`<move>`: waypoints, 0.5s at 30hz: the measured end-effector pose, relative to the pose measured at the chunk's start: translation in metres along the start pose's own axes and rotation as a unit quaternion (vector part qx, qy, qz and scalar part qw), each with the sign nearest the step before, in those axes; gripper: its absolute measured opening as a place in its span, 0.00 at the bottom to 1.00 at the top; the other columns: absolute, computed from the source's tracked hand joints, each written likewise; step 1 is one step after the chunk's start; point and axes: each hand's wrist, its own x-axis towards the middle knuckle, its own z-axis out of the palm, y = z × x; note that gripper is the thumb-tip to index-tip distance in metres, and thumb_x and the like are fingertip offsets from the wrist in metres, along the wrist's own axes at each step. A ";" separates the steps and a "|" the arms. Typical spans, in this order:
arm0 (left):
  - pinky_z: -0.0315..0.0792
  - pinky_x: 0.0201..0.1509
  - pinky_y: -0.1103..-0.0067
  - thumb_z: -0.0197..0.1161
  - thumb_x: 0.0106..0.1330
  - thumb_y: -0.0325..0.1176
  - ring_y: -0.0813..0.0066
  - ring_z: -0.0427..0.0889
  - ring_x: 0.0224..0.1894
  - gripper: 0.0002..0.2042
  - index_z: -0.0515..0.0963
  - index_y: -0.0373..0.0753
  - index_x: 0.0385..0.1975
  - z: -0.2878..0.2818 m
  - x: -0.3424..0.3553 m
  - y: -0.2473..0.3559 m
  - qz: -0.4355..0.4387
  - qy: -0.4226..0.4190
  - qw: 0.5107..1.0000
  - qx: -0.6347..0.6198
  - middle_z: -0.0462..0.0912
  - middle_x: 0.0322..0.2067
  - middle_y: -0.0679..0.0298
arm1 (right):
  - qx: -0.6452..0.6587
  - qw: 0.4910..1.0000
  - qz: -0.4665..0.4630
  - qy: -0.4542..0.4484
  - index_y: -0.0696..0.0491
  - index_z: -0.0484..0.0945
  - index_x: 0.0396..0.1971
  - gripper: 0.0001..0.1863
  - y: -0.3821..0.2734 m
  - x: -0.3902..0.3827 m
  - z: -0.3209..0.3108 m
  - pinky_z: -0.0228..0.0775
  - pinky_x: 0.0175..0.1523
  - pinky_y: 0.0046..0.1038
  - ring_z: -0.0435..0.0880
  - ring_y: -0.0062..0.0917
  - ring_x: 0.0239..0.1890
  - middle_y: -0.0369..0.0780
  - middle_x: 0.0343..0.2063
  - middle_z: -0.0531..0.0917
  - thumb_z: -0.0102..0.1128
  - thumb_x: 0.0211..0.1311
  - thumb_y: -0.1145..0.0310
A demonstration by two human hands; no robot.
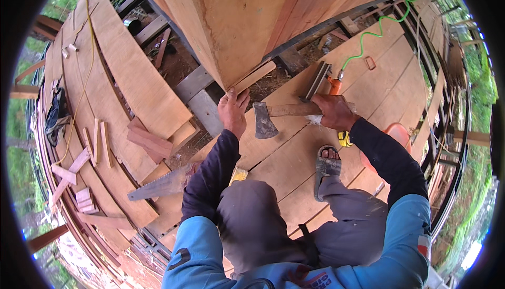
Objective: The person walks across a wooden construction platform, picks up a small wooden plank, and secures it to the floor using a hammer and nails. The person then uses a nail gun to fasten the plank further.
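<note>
My right hand is closed around the wooden handle of a hatchet. Its grey, worn head points left, just above the floor boards. My left hand pinches the near end of a short wooden strip. That strip lies along the low pointed corner of a large planked wooden structure; part of the left fingers' grip is hidden. Close beyond my right hand, a nail gun with an orange handle rests on the boards. A yellow tape measure is beside my right wrist.
A handsaw lies left of my knee. Wood blocks and offcuts are scattered on the left boards. A green coiled hose runs from the nail gun to the upper right. Gaps between boards show the ground.
</note>
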 end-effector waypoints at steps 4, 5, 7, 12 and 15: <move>0.65 0.67 0.57 0.55 0.73 0.41 0.49 0.75 0.59 0.22 0.66 0.27 0.54 0.004 -0.005 0.007 0.016 0.004 0.999 0.035 0.74 0.55 0.50 | 0.018 0.997 -0.070 -0.020 0.56 0.73 0.39 0.19 0.018 0.026 0.019 0.71 0.40 0.43 0.79 0.45 0.37 0.45 0.29 0.77 0.60 0.41 0.73; 0.65 0.67 0.57 0.55 0.73 0.42 0.49 0.75 0.59 0.22 0.66 0.27 0.54 0.006 -0.006 0.008 0.013 0.004 0.999 0.044 0.74 0.55 0.50 | 0.020 0.995 -0.096 -0.018 0.56 0.73 0.38 0.18 0.027 0.032 0.023 0.71 0.40 0.43 0.79 0.45 0.37 0.46 0.29 0.77 0.61 0.43 0.71; 0.65 0.67 0.57 0.55 0.73 0.42 0.49 0.75 0.58 0.22 0.66 0.27 0.54 0.006 -0.010 0.010 0.005 0.008 0.998 0.065 0.74 0.55 0.50 | 0.027 0.989 -0.145 -0.018 0.56 0.72 0.37 0.17 0.041 0.041 0.032 0.71 0.41 0.44 0.80 0.45 0.39 0.47 0.30 0.77 0.63 0.46 0.67; 0.73 0.60 0.58 0.57 0.72 0.42 0.51 0.80 0.53 0.22 0.67 0.28 0.51 0.014 -0.008 0.003 0.044 0.056 0.994 0.084 0.76 0.50 0.50 | 0.049 0.980 -0.190 -0.045 0.57 0.73 0.36 0.19 0.054 0.066 0.049 0.72 0.41 0.44 0.80 0.45 0.38 0.47 0.31 0.79 0.66 0.49 0.61; 0.76 0.57 0.60 0.58 0.71 0.40 0.52 0.82 0.49 0.19 0.68 0.29 0.50 0.014 -0.004 -0.013 0.088 0.099 0.990 0.043 0.77 0.49 0.49 | 0.084 0.975 -0.195 -0.066 0.58 0.73 0.35 0.20 0.054 0.070 0.048 0.72 0.42 0.44 0.81 0.46 0.38 0.47 0.31 0.80 0.67 0.51 0.58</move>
